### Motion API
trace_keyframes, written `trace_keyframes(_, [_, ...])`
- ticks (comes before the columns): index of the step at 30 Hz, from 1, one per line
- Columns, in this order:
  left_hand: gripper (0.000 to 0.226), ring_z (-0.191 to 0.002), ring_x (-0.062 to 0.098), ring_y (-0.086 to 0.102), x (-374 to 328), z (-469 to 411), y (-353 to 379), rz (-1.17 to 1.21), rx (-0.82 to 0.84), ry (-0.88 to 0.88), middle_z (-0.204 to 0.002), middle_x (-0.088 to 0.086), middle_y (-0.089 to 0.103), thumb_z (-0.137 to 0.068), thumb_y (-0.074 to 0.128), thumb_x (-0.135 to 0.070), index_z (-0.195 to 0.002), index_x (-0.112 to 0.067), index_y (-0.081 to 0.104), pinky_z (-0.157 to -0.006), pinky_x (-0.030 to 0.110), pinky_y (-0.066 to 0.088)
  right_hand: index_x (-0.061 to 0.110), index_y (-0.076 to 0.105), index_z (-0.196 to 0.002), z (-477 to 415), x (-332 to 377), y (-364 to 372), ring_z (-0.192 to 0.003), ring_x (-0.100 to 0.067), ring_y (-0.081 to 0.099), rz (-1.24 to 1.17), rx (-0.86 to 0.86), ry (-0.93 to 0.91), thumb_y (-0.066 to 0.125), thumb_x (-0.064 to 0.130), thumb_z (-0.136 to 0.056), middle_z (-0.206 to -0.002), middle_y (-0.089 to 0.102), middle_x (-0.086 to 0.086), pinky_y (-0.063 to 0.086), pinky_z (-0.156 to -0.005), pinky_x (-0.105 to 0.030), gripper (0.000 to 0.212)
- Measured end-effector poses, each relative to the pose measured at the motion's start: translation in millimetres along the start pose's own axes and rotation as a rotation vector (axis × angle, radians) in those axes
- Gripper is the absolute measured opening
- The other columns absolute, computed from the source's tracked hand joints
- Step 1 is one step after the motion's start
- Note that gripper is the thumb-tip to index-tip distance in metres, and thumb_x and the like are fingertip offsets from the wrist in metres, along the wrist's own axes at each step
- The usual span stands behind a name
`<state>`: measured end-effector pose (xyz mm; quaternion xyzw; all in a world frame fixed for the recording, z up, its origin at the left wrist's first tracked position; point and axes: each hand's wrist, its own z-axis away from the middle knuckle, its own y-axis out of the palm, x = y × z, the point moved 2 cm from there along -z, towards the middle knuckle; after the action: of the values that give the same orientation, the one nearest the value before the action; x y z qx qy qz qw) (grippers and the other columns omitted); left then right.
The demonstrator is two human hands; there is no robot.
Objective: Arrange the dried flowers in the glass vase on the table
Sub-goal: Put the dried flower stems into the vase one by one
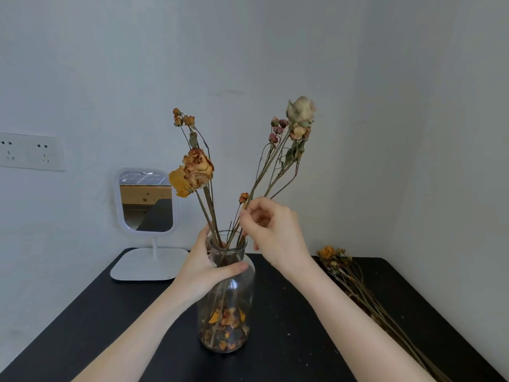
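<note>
The glass vase (225,307) stands upright near the middle of the black bench (96,326), close in front of the person. Its bottom holds a layer of fallen petals (224,326), orange and brown, with stem ends sunk among them.

The left hand (203,268) grips the vase at its neck: the thumb lies across the near side just below the rim, and the fingers wrap round the far side. The right hand (275,232) is raised just above the vase mouth, thumb and forefinger pinching a stem, the other fingers loosely curled behind.

The dried flowers (197,168) already in the vase fan out in two groups. On the left, a large orange-brown rose head sits below a few small orange buds. On the right, leaning away, a pale rose (300,110) tops the tallest stem, with small pink buds just beside it.

A loose bunch (347,274) of more dried stems lies flat on the right side of the bench, heads toward the wall, well apart from the vase. At the back left, a white-framed mirror (146,201) stands on its flat base, and a wall socket (30,151) sits further left.
</note>
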<state>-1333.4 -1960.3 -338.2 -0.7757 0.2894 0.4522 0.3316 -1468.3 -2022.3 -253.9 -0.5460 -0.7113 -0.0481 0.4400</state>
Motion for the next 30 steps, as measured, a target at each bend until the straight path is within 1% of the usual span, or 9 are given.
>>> trace_keyframes(3, [0.106, -0.109, 0.005, 0.057, 0.1, -0.7, -0.3, 0.007, 0.011, -0.010, -0.116, -0.018, 0.057, -0.043, 0.084, -0.050, -0.134, -0.030, 0.033, -0.097, 0.032, 0.045, 0.021, 0.060, -0.080, 6.6, -5.4, 2.1, -0.057, -0.001, 0.051, 0.087, 0.011, -0.080, 0.058, 0.027, -0.088, -0.066, 0.056, 0.012, 0.043, -0.052, -0.012, 0.010])
trace_keyframes(9, [0.123, -0.115, 0.013, 0.055, 0.6, 2.2, -0.6, 0.049, 0.001, -0.060, -0.127, -0.005, 0.056, -0.037, 0.085, -0.059, -0.140, -0.023, 0.029, -0.103, 0.045, 0.042, 0.023, 0.059, -0.078, 10.4, -12.2, 8.0, -0.051, -0.005, 0.053, 0.123, 0.020, -0.078, 0.058, 0.030, -0.089, -0.059, 0.055, 0.012, 0.046, -0.049, -0.019, 0.013])
trace_keyframes(14, [0.118, -0.119, 0.016, 0.053, 3.2, 3.5, -0.2, 0.049, -0.002, -0.078, -0.131, -0.001, 0.053, -0.043, 0.085, -0.055, -0.141, -0.022, 0.029, -0.104, 0.047, 0.041, 0.022, 0.061, -0.082, 12.1, -11.5, 11.2, -0.052, -0.006, 0.055, 0.136, 0.027, -0.059, 0.058, 0.031, -0.089, -0.061, 0.057, 0.011, 0.046, -0.051, -0.018, 0.012])
trace_keyframes(18, [0.110, -0.115, 0.011, 0.054, 4.6, 5.5, 0.2, 0.018, -0.045, -0.071, -0.125, -0.007, 0.056, -0.043, 0.080, -0.056, -0.137, -0.023, 0.035, -0.100, 0.038, 0.044, 0.023, 0.063, -0.083, 8.4, -9.0, 7.7, -0.054, -0.004, 0.054, 0.112, 0.023, -0.038, 0.060, 0.031, -0.088, -0.065, 0.057, 0.012, 0.043, -0.052, -0.014, 0.010])
trace_keyframes(21, [0.092, -0.105, 0.003, 0.057, 5.3, 6.3, 2.1, 0.004, -0.083, -0.059, -0.113, -0.018, 0.059, -0.047, 0.080, -0.054, -0.127, -0.029, 0.042, -0.086, 0.023, 0.047, 0.021, 0.062, -0.082, 7.9, -8.6, 8.3, -0.055, -0.002, 0.053, 0.149, 0.049, -0.041, 0.059, 0.030, -0.088, -0.067, 0.058, 0.011, 0.040, -0.053, -0.012, 0.011])
trace_keyframes(23, [0.082, -0.102, 0.003, 0.059, 4.7, 6.6, 3.7, -0.012, -0.111, -0.051, -0.109, -0.018, 0.060, -0.053, 0.083, -0.045, -0.124, -0.030, 0.044, -0.085, 0.025, 0.048, 0.021, 0.060, -0.082, 10.1, -10.9, 9.3, -0.054, -0.002, 0.053, 0.160, 0.054, -0.029, 0.059, 0.030, -0.088, -0.066, 0.057, 0.012, 0.039, -0.052, -0.010, 0.011])
trace_keyframes(25, [0.081, -0.103, 0.006, 0.058, 2.8, 7.0, 5.1, -0.033, -0.138, -0.040, -0.111, -0.015, 0.060, -0.057, 0.084, -0.040, -0.126, -0.026, 0.044, -0.090, 0.030, 0.048, 0.021, 0.060, -0.083, 11.6, -13.1, 9.0, -0.053, 0.000, 0.053, 0.164, 0.049, -0.020, 0.059, 0.031, -0.088, -0.064, 0.055, 0.014, 0.038, -0.050, -0.009, 0.012])
trace_keyframes(27, [0.080, -0.105, 0.005, 0.058, -0.1, 9.8, 6.6, -0.045, -0.153, -0.032, -0.111, -0.016, 0.059, -0.058, 0.084, -0.038, -0.126, -0.025, 0.044, -0.089, 0.028, 0.047, 0.022, 0.060, -0.084, 12.3, -13.9, 8.1, -0.053, 0.001, 0.053, 0.161, 0.061, -0.017, 0.059, 0.031, -0.088, -0.063, 0.055, 0.015, 0.038, -0.049, -0.008, 0.011])
trace_keyframes(30, [0.079, -0.104, -0.012, 0.052, -6.0, 22.1, 8.9, -0.049, -0.186, -0.010, -0.110, -0.026, 0.054, -0.057, 0.081, -0.044, -0.124, -0.032, 0.041, -0.084, 0.013, 0.042, 0.024, 0.060, -0.085, 13.2, -13.7, 5.2, -0.049, 0.003, 0.053, 0.120, 0.074, -0.003, 0.060, 0.030, -0.088, -0.066, 0.058, 0.012, 0.037, -0.047, -0.007, 0.007])
